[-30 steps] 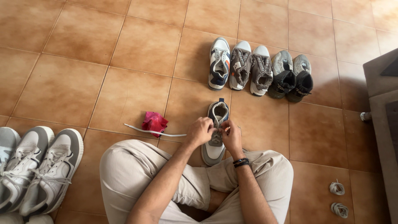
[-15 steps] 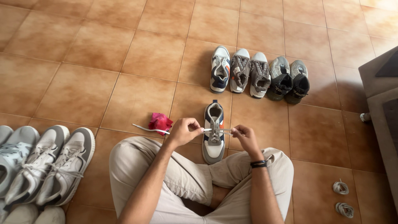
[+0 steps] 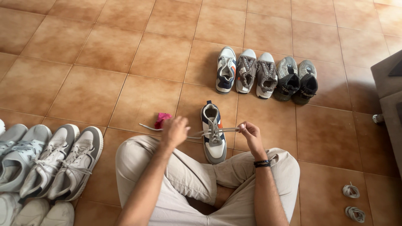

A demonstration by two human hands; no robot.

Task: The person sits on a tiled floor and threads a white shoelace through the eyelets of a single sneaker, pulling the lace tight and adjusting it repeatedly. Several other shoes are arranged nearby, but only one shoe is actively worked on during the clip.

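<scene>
A white, grey and navy sneaker [image 3: 213, 133] with an orange patch stands on the tiled floor just in front of my crossed legs. A white lace [image 3: 197, 134] runs through its eyelets and stretches out to both sides. My left hand [image 3: 174, 130] grips the left end of the lace, whose loose tail trails further left over the tiles. My right hand [image 3: 250, 132] pinches the right end, a dark band on its wrist. Both hands hold the lace taut across the shoe.
A crumpled pink cloth [image 3: 162, 119] lies behind my left hand. Several sneakers [image 3: 265, 74] stand in a row further away. More pale sneakers [image 3: 50, 161] are lined up at the left. Two coiled laces [image 3: 352, 201] lie at the lower right, and grey furniture [image 3: 389, 83] stands at the right edge.
My hands left the shoe's middle and moved apart, drawing the lace out sideways. My left hand now covers part of the pink cloth. The camera shifted slightly.
</scene>
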